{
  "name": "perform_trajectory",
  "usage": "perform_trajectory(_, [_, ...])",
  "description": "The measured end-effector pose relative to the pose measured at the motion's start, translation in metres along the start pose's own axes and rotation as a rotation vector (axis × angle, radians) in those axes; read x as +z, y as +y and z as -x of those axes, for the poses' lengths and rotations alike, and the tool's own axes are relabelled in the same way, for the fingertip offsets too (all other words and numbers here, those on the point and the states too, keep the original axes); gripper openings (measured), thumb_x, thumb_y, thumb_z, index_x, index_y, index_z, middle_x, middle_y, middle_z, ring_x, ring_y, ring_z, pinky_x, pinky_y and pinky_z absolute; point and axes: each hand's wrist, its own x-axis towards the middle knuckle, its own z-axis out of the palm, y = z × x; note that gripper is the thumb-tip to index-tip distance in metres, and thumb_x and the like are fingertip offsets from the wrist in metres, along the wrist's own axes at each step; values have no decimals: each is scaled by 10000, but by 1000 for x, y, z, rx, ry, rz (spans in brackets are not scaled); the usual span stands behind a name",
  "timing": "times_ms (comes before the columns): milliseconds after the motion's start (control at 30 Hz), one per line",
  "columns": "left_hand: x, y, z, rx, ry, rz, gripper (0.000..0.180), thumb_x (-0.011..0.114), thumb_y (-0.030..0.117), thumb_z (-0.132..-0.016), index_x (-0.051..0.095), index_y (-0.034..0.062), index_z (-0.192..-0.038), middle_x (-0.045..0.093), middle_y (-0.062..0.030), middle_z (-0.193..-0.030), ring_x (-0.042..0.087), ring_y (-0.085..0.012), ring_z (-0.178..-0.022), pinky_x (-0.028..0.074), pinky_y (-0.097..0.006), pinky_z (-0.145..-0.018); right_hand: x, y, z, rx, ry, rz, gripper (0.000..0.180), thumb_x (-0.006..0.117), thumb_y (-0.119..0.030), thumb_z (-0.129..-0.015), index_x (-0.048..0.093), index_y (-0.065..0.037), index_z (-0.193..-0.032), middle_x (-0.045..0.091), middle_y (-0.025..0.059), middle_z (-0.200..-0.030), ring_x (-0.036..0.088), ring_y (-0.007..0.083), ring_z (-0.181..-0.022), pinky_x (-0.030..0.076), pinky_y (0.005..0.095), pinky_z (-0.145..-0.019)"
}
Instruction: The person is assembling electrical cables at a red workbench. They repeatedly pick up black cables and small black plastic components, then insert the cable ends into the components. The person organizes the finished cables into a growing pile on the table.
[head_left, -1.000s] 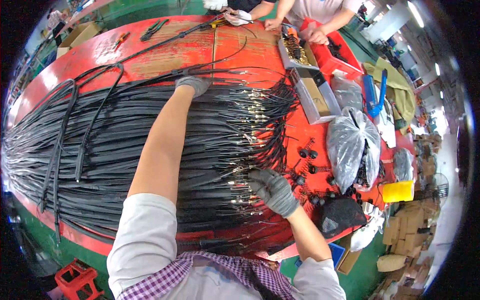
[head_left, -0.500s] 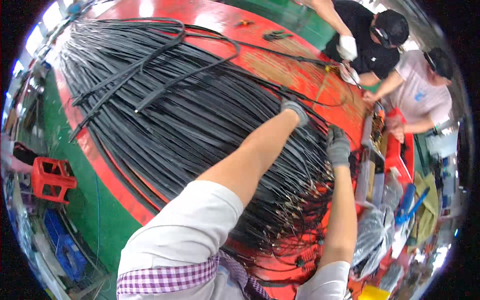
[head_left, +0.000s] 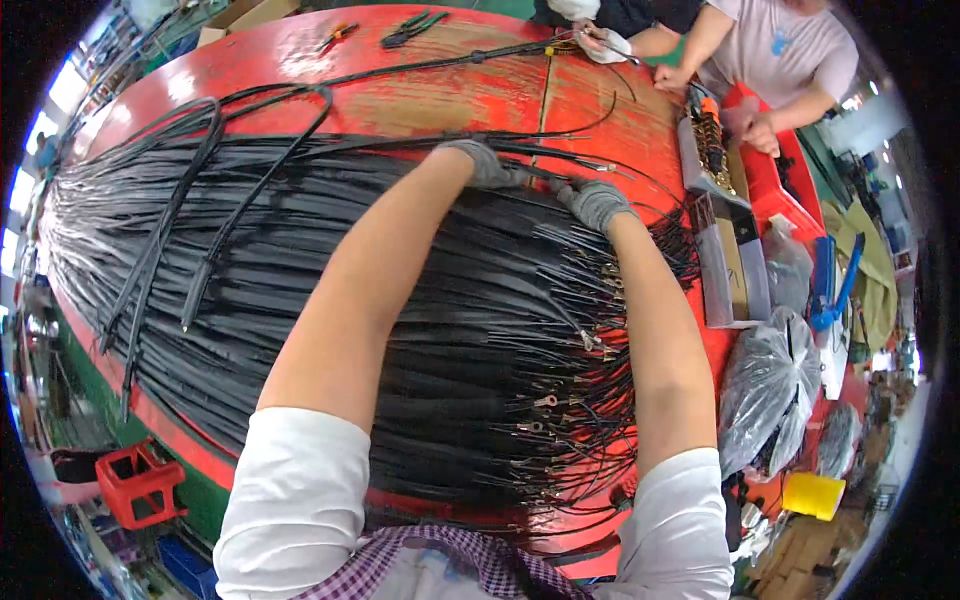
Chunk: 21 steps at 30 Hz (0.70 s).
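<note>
Both of the person's grey-gloved hands rest at the far edge of a wide layer of thin black cables with metal terminal ends (head_left: 400,300), which is spread across the red-painted wooden worktable (head_left: 420,90). The left hand (head_left: 485,163) lies curled on the topmost cables; its fingers look closed over a strand, though the glove hides the grip. The right hand (head_left: 595,203), just beside it, has its fingers bent down into the cables in the same way, and whether they pinch one strand or several cannot be told.

At the table's right edge stands a long grey metal tray (head_left: 728,262) holding a flat tan piece, and beyond it a second grey tray (head_left: 706,150) is filled with small dark and orange parts. A red plastic bin (head_left: 775,195) sits against these trays. Nearer the person, two crumpled clear plastic bags of dark parts (head_left: 770,390) lie off the table's edge, with a small yellow tub (head_left: 812,494) below them. A blue clamp-like tool (head_left: 828,285) lies to the right of the trays. A red plastic crate (head_left: 138,482) stands on the floor at lower left. Across the table, other people's hands (head_left: 665,75) work near the far trays.
</note>
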Motion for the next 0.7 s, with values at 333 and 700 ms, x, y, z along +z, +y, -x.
perform_trajectory(333, [-6, -27, 19, 429, -321, 11, 1031, 758, 543, -501, 284, 188, -1344, 258, -146, -1387, 253, -325, -1264, 212, -448, -1036, -16, -10, 6, -233, -212, -282, 644, 527, -524, -774, 417, -125, -1267, 426, 94, -1300, 373, 222, -1212, 290, 336, -1009])
perform_trajectory(700, [-16, -19, 22, 362, -158, -88, 971, 767, 504, -494, 357, 146, -1299, 353, -183, -1317, 347, -332, -1209, 279, -422, -1007, -34, -12, -6, -142, -512, -601, 627, 540, -514, -792, 451, -84, -1240, 535, 81, -1159, 476, 187, -1067, 350, 320, -938])
